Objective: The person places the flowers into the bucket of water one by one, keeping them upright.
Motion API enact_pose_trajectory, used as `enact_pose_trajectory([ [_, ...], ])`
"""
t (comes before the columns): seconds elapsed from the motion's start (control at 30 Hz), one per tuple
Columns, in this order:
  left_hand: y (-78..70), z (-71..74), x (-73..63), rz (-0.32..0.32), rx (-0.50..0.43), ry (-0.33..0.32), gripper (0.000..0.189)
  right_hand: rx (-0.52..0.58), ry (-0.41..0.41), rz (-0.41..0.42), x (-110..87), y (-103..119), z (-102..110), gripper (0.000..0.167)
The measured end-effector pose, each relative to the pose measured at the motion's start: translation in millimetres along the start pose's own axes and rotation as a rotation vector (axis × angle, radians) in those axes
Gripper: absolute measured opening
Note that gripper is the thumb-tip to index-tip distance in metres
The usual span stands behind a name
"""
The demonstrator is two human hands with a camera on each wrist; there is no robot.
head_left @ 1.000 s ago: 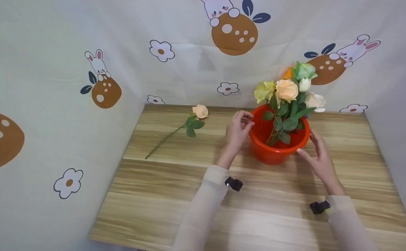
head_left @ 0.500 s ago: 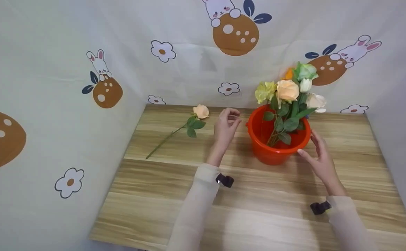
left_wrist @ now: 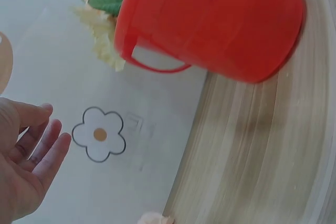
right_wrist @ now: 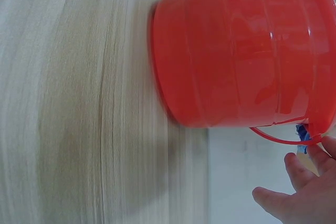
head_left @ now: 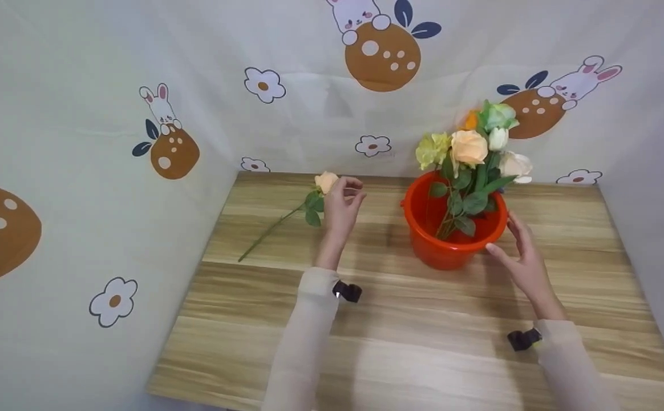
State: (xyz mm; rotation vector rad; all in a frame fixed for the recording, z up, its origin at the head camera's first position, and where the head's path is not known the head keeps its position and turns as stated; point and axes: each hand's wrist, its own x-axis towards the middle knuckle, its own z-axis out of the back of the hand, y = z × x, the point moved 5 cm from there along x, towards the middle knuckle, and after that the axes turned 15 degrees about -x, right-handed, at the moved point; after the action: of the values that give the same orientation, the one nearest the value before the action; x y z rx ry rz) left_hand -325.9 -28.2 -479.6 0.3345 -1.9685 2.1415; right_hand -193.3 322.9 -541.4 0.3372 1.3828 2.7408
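My left hand is over the table beside the head of a peach rose, its fingers loosely bent and nothing between them. That single rose lies flat, its green stem slanting toward the lower left. A red bucket stands upright with several artificial flowers leaning in it, in peach, yellow, white, green and orange. At the bucket's right side my right hand rests with fingertips against the rim, thumb toward the front. In the right wrist view the fingers are spread near the bucket's handle.
The wood-grain table has a back edge against a pale cloth printed with rabbits and flowers. A bit of blue shows behind the bucket in the right wrist view.
My left hand has moved left from the bucket's rim to beside the lying rose. The right hand stays at the bucket, and the bucket and flowers have not visibly moved.
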Motion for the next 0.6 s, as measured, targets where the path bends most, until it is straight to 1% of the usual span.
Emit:
enact_pose_trajectory([
  [0.1,4.0,12.7,2.2,-0.006,0.004,-0.025,0.018,-0.002,0.008,-0.011,0.5,-2.8,-0.2,0.083],
  [0.23,10.9,29.1,5.3,-0.02,0.007,-0.059,0.019,0.002,0.01,-0.016,-0.6,-1.0,0.6,0.082],
  [0.3,14.4,37.7,6.1,-0.015,0.022,-0.073,0.018,0.008,0.012,-0.014,-1.1,-0.4,0.7,0.082],
  [0.4,22.4,51.3,7.1,0.011,0.039,-0.088,0.018,0.014,0.016,-0.01,-1.4,-0.5,0.4,0.082],
  [0.6,43.5,83.0,7.8,0.115,0.1,-0.108,0.023,0.001,0.017,-0.006,-0.6,-2.6,-0.2,0.082],
])
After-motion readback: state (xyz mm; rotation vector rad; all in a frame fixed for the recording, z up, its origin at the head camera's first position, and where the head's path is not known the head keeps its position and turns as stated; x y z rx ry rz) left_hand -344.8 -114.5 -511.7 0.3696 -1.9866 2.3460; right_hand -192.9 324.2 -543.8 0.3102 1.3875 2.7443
